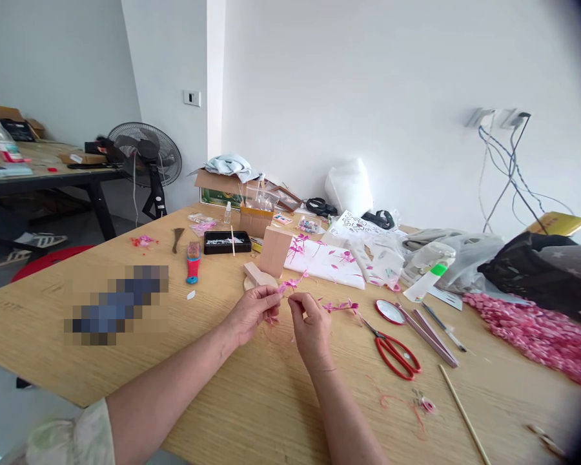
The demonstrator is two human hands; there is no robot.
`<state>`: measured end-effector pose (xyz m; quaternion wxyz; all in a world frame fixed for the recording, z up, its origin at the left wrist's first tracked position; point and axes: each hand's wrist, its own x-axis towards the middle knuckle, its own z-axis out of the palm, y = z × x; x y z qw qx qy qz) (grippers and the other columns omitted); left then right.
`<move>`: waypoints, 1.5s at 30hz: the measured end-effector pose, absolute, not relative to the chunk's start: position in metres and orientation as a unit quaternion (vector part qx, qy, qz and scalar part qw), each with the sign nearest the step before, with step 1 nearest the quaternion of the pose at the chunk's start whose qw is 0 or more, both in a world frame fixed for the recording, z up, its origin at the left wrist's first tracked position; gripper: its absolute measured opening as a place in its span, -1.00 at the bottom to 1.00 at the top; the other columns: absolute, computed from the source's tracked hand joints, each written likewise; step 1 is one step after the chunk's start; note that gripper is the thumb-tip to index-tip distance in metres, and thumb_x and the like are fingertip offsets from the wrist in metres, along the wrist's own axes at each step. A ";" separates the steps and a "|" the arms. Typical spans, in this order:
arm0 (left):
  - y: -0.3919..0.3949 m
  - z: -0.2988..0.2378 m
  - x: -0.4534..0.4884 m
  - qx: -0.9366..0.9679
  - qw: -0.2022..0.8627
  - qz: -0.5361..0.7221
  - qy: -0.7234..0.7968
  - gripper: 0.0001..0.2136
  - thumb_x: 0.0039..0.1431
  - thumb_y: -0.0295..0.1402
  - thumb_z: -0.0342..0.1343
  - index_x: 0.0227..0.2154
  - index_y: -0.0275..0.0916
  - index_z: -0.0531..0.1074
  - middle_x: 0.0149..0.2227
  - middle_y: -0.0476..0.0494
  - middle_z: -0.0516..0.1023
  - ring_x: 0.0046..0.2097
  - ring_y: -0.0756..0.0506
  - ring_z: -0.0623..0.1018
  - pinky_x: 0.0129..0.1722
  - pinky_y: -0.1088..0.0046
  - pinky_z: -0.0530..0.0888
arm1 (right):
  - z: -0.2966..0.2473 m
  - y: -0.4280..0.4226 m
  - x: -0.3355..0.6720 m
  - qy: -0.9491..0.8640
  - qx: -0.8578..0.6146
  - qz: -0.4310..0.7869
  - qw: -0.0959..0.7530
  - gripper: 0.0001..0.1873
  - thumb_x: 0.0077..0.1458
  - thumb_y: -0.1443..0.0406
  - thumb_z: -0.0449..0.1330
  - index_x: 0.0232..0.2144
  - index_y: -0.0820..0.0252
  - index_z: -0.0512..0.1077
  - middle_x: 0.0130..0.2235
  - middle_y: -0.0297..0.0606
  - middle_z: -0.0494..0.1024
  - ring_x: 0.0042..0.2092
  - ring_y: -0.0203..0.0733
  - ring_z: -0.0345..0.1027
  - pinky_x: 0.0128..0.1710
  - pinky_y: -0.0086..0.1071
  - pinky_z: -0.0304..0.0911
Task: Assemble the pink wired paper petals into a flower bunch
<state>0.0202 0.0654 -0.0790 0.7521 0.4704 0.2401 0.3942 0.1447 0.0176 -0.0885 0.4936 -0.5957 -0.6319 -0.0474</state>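
Pinching one pink sprig (289, 285) with my left hand (253, 314), I press my right hand's (312, 326) fingertips together. Two red-handled scissor blades, one pair (381, 337), lie at four o'clock.

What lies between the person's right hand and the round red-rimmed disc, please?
The head view shows a pink flower sprig and the tips of the red-handled scissors there.

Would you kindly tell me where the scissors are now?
In the head view, the red-handled scissors lie on the table, right of the right hand and just nearer than the red-rimmed disc.
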 end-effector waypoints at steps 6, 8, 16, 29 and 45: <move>0.067 -0.085 0.023 0.528 0.691 0.411 0.273 -0.73 -0.18 -0.19 0.20 -0.56 -0.33 0.36 -0.58 0.06 0.22 -0.52 0.10 0.25 -0.50 0.56 0.32 | -0.087 0.017 0.146 -0.646 -0.590 -0.048 0.483 -0.81 0.07 0.34 -0.02 -0.49 0.16 0.35 -0.48 -0.31 0.41 -0.41 -0.29 0.27 -0.41 -0.46 0.14; 0.068 -0.085 0.024 0.544 0.667 0.423 0.282 -0.74 -0.17 -0.20 0.19 -0.58 -0.32 0.35 -0.59 0.07 0.21 -0.52 0.09 0.24 -0.51 0.57 0.30 | -0.087 0.018 0.149 -0.637 -0.597 -0.060 0.484 -0.81 0.07 0.34 -0.02 -0.50 0.16 0.36 -0.47 -0.31 0.42 -0.41 -0.29 0.27 -0.40 -0.46 0.14; 0.082 -0.078 0.013 0.525 0.607 0.488 0.342 -0.75 -0.21 -0.22 0.21 -0.57 -0.34 0.39 -0.58 0.02 0.33 -0.54 0.09 0.25 -0.55 0.59 0.18 | -0.082 0.016 0.178 -0.519 -0.668 -0.113 0.521 -0.82 0.00 0.31 0.01 -0.54 0.17 0.39 -0.53 -0.31 0.43 -0.48 -0.25 0.26 -0.45 -0.42 0.12; 0.080 -0.078 0.016 0.643 0.515 0.472 0.314 -0.84 -0.11 -0.28 0.15 -0.51 -0.30 0.46 -0.50 -0.03 0.42 -0.41 0.00 0.36 -0.41 0.52 0.27 | -0.090 0.018 0.150 -0.688 -0.576 0.032 0.440 -0.77 0.01 0.34 0.06 -0.24 0.11 0.41 -0.22 -0.20 0.45 -0.25 -0.21 0.34 -0.29 -0.34 0.26; 0.070 -0.077 0.016 0.597 0.666 0.354 0.274 -0.73 -0.12 -0.21 0.17 -0.62 -0.37 0.39 -0.64 0.06 0.23 -0.56 0.10 0.22 -0.56 0.56 0.22 | -0.083 0.014 0.154 -0.678 -0.551 -0.006 0.487 -0.78 0.02 0.36 0.05 -0.22 0.13 0.31 -0.24 -0.23 0.42 -0.29 -0.25 0.32 -0.37 -0.40 0.26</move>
